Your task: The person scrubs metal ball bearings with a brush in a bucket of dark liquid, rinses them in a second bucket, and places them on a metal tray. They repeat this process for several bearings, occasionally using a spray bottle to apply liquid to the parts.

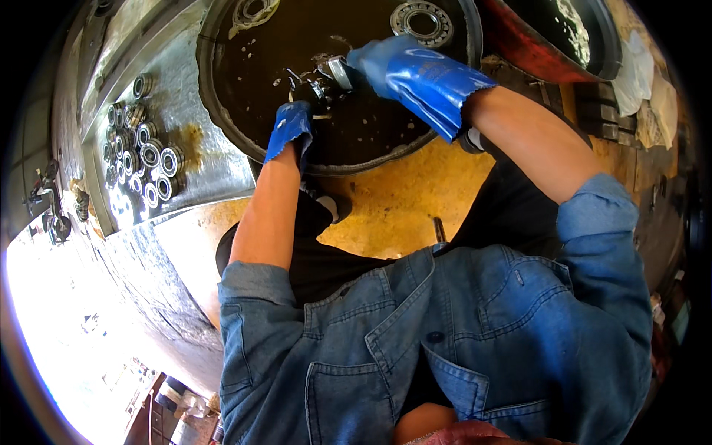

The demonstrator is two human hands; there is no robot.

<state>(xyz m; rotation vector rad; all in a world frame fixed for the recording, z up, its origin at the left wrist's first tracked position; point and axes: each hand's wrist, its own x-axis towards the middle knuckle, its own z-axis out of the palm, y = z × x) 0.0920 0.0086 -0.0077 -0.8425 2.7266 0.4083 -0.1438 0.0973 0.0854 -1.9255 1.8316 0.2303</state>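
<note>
A wide round tub (334,170) of dark, oily liquid stands in front of me. My right hand (374,67), in a long blue rubber glove, reaches in from the right. Its fingers close on a shiny metal bearing ring (340,73) held on edge at the liquid's surface. My left hand (291,121), gloved in blue too, dips into the liquid left of the ring, and its fingers are hidden. Ripples and glints show between the two hands. A large roller bearing (404,22) lies at the far right inside the tub, beyond my right hand.
Another ring-shaped part (241,18) sits at the tub's far left. Several small bearings (150,154) are gathered on a metal tray (215,167) to the left. A red-sided container (530,48) of dark liquid stands at far right, beside plastic bags (636,70). Yellowish floor (400,208) shows below the tub.
</note>
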